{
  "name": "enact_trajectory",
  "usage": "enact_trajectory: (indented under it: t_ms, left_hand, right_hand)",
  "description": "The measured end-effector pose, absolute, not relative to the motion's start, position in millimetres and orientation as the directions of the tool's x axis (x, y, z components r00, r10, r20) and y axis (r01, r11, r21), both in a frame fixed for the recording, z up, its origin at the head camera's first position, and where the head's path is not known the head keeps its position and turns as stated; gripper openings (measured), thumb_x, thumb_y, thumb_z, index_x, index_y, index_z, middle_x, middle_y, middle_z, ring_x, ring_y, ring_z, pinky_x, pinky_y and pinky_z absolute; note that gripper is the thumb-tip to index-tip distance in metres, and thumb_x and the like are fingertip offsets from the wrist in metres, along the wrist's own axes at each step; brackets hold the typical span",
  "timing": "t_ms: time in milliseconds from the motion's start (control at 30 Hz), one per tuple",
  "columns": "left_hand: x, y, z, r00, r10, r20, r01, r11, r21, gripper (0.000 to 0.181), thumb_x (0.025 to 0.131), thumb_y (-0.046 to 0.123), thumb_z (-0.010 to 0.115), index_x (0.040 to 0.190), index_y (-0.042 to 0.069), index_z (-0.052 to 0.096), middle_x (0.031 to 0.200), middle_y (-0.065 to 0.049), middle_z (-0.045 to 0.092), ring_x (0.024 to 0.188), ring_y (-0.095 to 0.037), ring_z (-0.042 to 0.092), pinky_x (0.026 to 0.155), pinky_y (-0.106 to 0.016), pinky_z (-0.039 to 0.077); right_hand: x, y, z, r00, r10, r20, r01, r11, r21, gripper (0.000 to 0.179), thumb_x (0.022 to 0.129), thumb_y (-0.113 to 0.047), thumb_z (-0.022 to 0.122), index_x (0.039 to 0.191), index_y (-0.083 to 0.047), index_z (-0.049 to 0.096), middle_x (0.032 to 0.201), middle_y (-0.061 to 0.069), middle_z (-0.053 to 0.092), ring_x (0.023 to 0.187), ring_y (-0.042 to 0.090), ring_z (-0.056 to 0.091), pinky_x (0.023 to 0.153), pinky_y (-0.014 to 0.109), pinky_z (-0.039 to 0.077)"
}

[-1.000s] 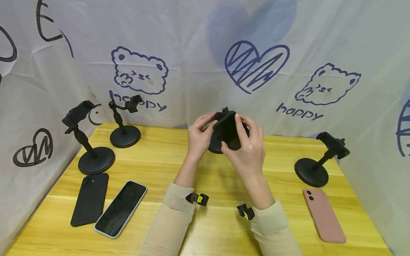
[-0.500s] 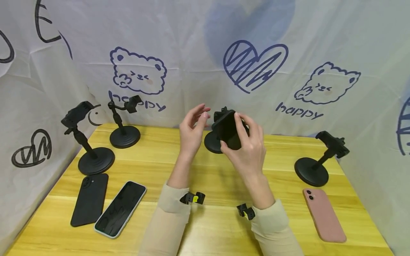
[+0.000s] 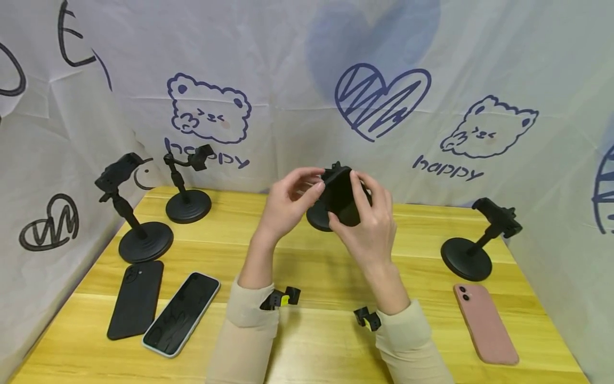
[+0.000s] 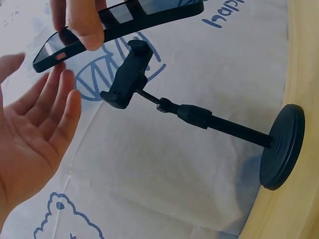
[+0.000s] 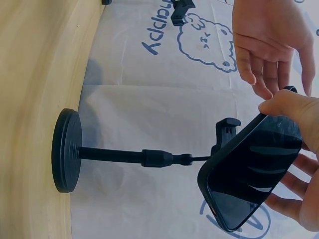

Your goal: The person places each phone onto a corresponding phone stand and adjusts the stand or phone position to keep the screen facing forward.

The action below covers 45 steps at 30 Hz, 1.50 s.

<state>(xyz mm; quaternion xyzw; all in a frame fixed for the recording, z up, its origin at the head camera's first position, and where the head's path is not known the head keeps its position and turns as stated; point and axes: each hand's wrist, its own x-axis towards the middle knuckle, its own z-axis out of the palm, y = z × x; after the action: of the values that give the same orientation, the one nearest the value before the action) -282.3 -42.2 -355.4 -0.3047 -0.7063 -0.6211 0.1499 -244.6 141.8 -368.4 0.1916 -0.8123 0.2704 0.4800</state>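
A dark-cased smartphone [image 3: 341, 201] is held up in front of a black phone stand, tilted, its glossy screen showing in the right wrist view. My right hand [image 3: 371, 226] pinches it by its edges between thumb and fingers. My left hand [image 3: 283, 205] is at the phone's left end, fingers spread and loosely bent, fingertips close to the case edge and gripping nothing. Behind the phone, the stand's clamp [image 4: 128, 74] has no phone in its jaws. A thin arm and pole [image 4: 234, 130] join the clamp to the round base [image 5: 67, 150] on the table.
Two more black stands [image 3: 145, 241] [image 3: 188, 206] are at the back left, another [image 3: 466, 258] at the right. A black phone [image 3: 136, 300] and a white-edged phone [image 3: 181, 313] lie front left. A pink phone [image 3: 486, 322] lies front right. A printed cloth [image 3: 288, 128] hangs behind.
My left hand let go of the phone's left side and drew away to the left, then came back close to it. My right hand holds the phone almost unmoved.
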Motion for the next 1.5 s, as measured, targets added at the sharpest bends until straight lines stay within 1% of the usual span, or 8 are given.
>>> enact_trajectory:
  t_ms: [200,400,600,800,933,1033,1233,1500]
  left_hand:
    - [-280,-40,-353,-0.786,0.328,0.525,0.576,0.078,0.814,0.029,0.101,0.012,0.069,0.128,0.002,0.069,0.113,-0.014,0.073,0.097,-0.024,0.071,0.084,-0.041,0.063]
    - [-281,-39,-352,-0.774,0.325,0.544,0.594,0.074,0.801,0.025,0.099,0.008,0.071,0.124,0.001,0.071,0.113,-0.015,0.073,0.096,-0.026,0.072,0.075,-0.041,0.064]
    - [-282,-37,-354,-0.758,0.278,0.591,0.622,0.034,0.782,0.023,0.097,0.004,0.073,0.12,-0.002,0.074,0.108,-0.015,0.074,0.095,-0.025,0.073,0.078,-0.037,0.064]
    - [-280,-35,-352,-0.711,0.198,0.675,0.688,-0.006,0.726,0.022,0.094,0.0,0.075,0.115,-0.005,0.076,0.105,-0.018,0.074,0.093,-0.028,0.074,0.079,-0.037,0.064]
    - [-278,-37,-350,-0.696,0.152,0.702,0.713,0.023,0.701,0.021,0.093,0.0,0.077,0.114,-0.004,0.077,0.106,-0.017,0.074,0.091,-0.026,0.074,0.077,-0.038,0.065]
    - [-276,-41,-349,-0.697,0.151,0.701,0.714,0.05,0.699,0.02,0.093,0.001,0.077,0.113,-0.003,0.078,0.105,-0.016,0.075,0.09,-0.026,0.074,0.076,-0.036,0.065]
    - [-273,-48,-346,-0.716,0.22,0.663,0.693,0.103,0.714,0.018,0.093,0.002,0.078,0.111,-0.001,0.079,0.103,-0.013,0.076,0.089,-0.025,0.075,0.075,-0.031,0.064]
    - [-269,-56,-343,-0.73,0.329,0.599,0.669,0.166,0.724,0.018,0.093,0.003,0.078,0.111,0.003,0.08,0.105,-0.01,0.076,0.09,-0.021,0.073,0.072,-0.03,0.064]
  right_hand:
    - [-245,142,-369,-0.461,-0.053,0.886,-0.58,0.774,-0.255,0.082,0.07,-0.01,0.095,0.144,-0.004,0.061,0.139,0.018,0.059,0.117,0.042,0.057,0.086,0.053,0.061]
    - [-246,142,-369,-0.461,-0.053,0.886,-0.578,0.775,-0.254,0.083,0.07,-0.01,0.095,0.145,-0.004,0.061,0.14,0.019,0.059,0.118,0.042,0.057,0.088,0.053,0.06]
    - [-247,142,-370,-0.45,-0.046,0.892,-0.586,0.769,-0.256,0.082,0.071,-0.01,0.094,0.145,-0.003,0.06,0.14,0.019,0.058,0.117,0.042,0.057,0.089,0.053,0.06]
    - [-248,141,-370,-0.43,-0.043,0.902,-0.613,0.747,-0.257,0.087,0.071,-0.012,0.097,0.148,-0.004,0.057,0.141,0.019,0.057,0.117,0.041,0.057,0.091,0.052,0.059]
    - [-249,143,-368,-0.442,-0.054,0.895,-0.665,0.69,-0.286,0.087,0.073,-0.009,0.096,0.149,-0.002,0.054,0.143,0.02,0.056,0.124,0.041,0.056,0.1,0.05,0.054]
    - [-249,146,-367,-0.478,-0.051,0.877,-0.702,0.623,-0.346,0.077,0.08,-0.006,0.089,0.149,0.001,0.054,0.143,0.021,0.057,0.127,0.039,0.058,0.105,0.049,0.052]
    - [-246,155,-364,-0.609,-0.037,0.792,-0.698,0.499,-0.513,0.051,0.094,0.001,0.074,0.143,0.003,0.06,0.135,0.021,0.064,0.117,0.037,0.065,0.096,0.054,0.057]
    - [-241,166,-359,-0.845,-0.118,0.521,-0.511,0.465,-0.723,0.042,0.099,-0.001,0.068,0.141,-0.004,0.064,0.132,0.018,0.067,0.114,0.034,0.068,0.094,0.052,0.059]
